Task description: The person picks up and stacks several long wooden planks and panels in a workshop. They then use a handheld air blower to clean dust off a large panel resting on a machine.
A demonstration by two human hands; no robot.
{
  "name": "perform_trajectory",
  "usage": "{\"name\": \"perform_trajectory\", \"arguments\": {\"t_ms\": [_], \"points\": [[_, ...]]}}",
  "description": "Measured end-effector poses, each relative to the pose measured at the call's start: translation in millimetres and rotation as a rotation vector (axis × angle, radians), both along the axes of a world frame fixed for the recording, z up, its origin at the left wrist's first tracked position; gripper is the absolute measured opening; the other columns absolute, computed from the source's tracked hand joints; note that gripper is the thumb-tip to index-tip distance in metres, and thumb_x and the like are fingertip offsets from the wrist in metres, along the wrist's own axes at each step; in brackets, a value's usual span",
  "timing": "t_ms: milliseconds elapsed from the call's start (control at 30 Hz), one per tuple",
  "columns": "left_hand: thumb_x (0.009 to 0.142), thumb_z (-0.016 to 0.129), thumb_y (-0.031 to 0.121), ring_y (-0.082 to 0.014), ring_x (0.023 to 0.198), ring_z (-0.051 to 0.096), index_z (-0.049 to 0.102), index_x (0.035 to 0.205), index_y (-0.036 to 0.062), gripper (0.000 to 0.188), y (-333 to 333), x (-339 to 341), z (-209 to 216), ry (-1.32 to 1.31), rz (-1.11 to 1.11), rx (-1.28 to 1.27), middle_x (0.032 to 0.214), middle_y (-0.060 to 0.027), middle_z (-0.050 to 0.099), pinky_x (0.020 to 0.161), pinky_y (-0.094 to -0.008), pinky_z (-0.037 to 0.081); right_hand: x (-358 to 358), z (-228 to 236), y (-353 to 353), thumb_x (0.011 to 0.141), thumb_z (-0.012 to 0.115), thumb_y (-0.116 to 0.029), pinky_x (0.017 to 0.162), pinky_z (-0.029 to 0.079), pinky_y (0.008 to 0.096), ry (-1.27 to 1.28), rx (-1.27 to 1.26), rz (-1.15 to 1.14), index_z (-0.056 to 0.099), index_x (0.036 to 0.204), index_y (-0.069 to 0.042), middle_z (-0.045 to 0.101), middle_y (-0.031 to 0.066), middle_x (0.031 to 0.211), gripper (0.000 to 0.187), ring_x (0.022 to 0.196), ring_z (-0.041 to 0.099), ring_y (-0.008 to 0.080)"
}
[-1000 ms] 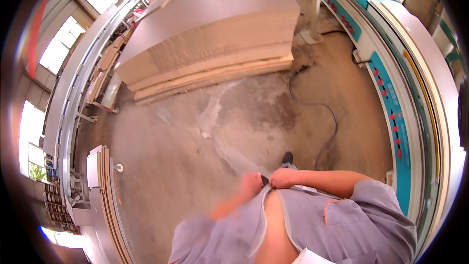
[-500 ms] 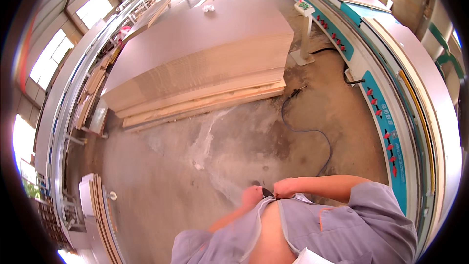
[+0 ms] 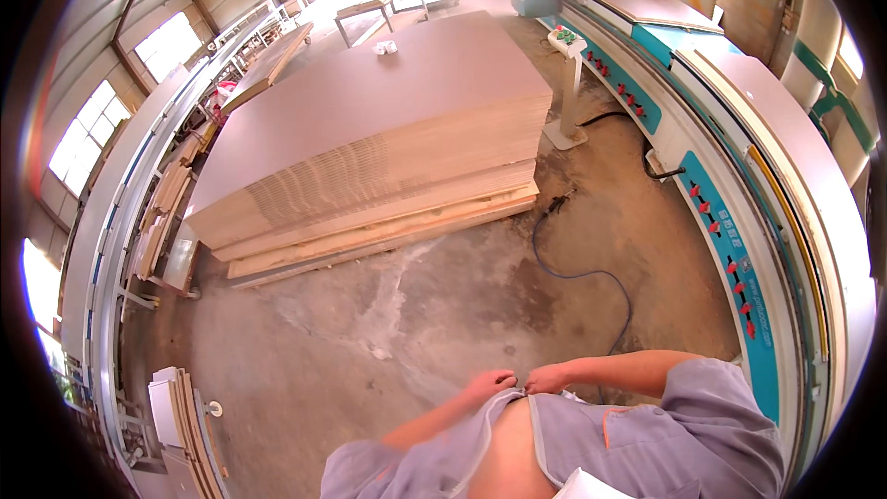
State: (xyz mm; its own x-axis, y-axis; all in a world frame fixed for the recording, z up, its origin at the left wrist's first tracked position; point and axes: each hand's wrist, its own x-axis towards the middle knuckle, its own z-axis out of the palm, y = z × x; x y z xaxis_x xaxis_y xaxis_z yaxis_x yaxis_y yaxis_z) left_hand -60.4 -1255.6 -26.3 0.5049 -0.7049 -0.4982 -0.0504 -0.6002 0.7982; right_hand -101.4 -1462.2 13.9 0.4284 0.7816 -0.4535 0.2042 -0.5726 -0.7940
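"Left hand (image 3: pixel 487 388) and right hand (image 3: pixel 550 378) were together at the waist, weren't they?"

"Nearly: just beside each other, with a small gap between them, at the lower front of the jacket (image 3: pixel 637 448)"

"What had each of them got?"

"The right appeared pinched on the jacket's front edge, low down. Whether the left had hold of the cloth or only rested against it could not be told; its fingers were curled and hid that spot"

"How would such a jacket have handled?"

"Light and soft, by its look, and limp enough to crumple easily, with little chance of slipping or breaking. The pale edging (image 3: pixel 537 448) seemed the stiffer part, so the surest hold was probably a pinch there, close to the hem, one side to each hand"

"And where was it, and how did it look?"

"On the person's own body, open down the front, with the belly (image 3: pixel 506 448) bare between the two edges. It was grey, short-sleeved and creased, with orange trim on a chest pocket (image 3: pixel 626 425) on the right side"

"What lay beyond?"

"Stained floor (image 3: pixel 305 360), then a thick stack of boards (image 3: pixel 388 111) with a flat, pinkish-brown top"
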Motion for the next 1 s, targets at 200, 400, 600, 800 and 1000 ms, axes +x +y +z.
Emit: {"name": "perform_trajectory", "arguments": {"t_ms": [200, 400, 600, 800, 1000], "points": [[0.092, 0.046, 0.037, -0.0204, 0.099, 0.057, 0.061, 0.107, 0.0055, 0.038, 29.2, -19.9, -77.9, 0.510, 0.082, -0.259, 0.109, -0.0118, 0.062, 0.087, -0.0336, 0.043, 21.8, -10.1, 21.5, 0.084, 0.044, -0.026, 0.073, 0.045, 0.0469, -0.045, -0.103, 0.017, 0.064, 0.093, 0.003, 0.063, 0.0240, 0.092, 0.036, 0.082, 0.060, 0.0387], [0.093, 0.045, 0.037, -0.0202, 0.097, 0.057, 0.061, 0.109, 0.0054, 0.039, 26.3, 2.7, -89.0, 0.425, -0.014, -0.285, 0.109, -0.0105, 0.062, 0.087, -0.0332, 0.043, 44.6, 27.1, 16.3, 0.088, 0.046, -0.034, 0.064, 0.047, 0.0356, 0.445, 0.048, -0.446, 0.063, 0.090, -0.005, 0.062, 0.0110, 0.086, 0.034, 0.071, 0.058, 0.0217], [0.094, 0.044, 0.037, -0.0199, 0.096, 0.057, 0.060, 0.111, 0.0052, 0.039, 26.9, 31.6, -90.6, 0.365, -0.059, -0.339, 0.108, -0.0093, 0.062, 0.087, -0.0328, 0.043, 105.2, 150.9, 16.1, 0.092, 0.046, -0.038, 0.063, 0.045, 0.0301, 0.589, 0.269, -0.372, 0.056, 0.085, -0.005, 0.055, 0.0023, 0.075, 0.035, 0.069, 0.052, 0.0155], [0.095, 0.043, 0.037, -0.0196, 0.094, 0.056, 0.059, 0.113, 0.0051, 0.040, -3.7, 78.3, -78.9, 0.215, -0.129, -0.287, 0.108, -0.0081, 0.062, 0.087, -0.0325, 0.043, 126.4, 317.8, -21.5, 0.094, 0.051, -0.019, 0.071, 0.043, 0.0295, 0.188, 0.933, -0.073, 0.056, 0.086, 0.000, 0.057, 0.0055, 0.081, 0.021, 0.077, 0.053, 0.0153], [0.093, 0.043, 0.039, -0.0266, 0.112, 0.053, 0.056, 0.117, 0.0048, 0.043, -60.7, 230.4, 10.8, -0.012, -0.232, 0.221, 0.117, -0.0167, 0.059, 0.096, -0.0379, 0.040, 183.4, 145.4, -147.7, 0.088, 0.058, -0.017, 0.063, 0.040, 0.0220, 0.168, 0.732, -1.341, 0.059, 0.089, -0.001, 0.057, -0.0006, 0.077, 0.016, 0.071, 0.049, 0.0055]]}}
